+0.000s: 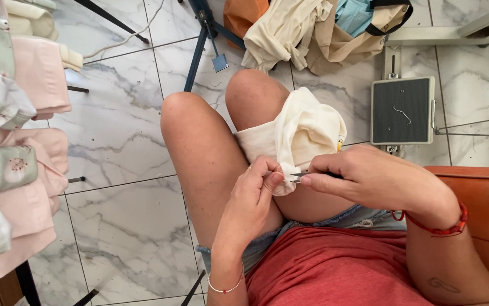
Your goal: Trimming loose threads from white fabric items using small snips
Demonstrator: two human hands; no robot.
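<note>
The person is sitting with a small cream fabric piece (304,133) draped over the right thigh, and both hands are working at its lower edge. The left hand (253,195) is pinching a fold of the cloth between thumb and fingertips, its grip pressed together on the fabric. The right hand (369,178) is closing its grip around a small pair of thread snips (300,177), whose metal tip is pointing straight at the left fingertips (274,178) and appears to be touching the cloth just beside them. The chief risk, as I judge it, is that the blades are sitting so close to the pinching fingers that a slip could nick skin, or bite into the cloth itself instead of a loose thread. The bare thigh is lying directly under the work, so a tip pushed through the fabric could also prick the leg. The piece is only resting on the knee, and a tug could be sliding it off toward the marble floor (125,187). The foot pedal (402,110) is standing near the right knee, well apart from the hands, while folded pink and green garments (18,170) are hanging at the left, out of the way.
</note>
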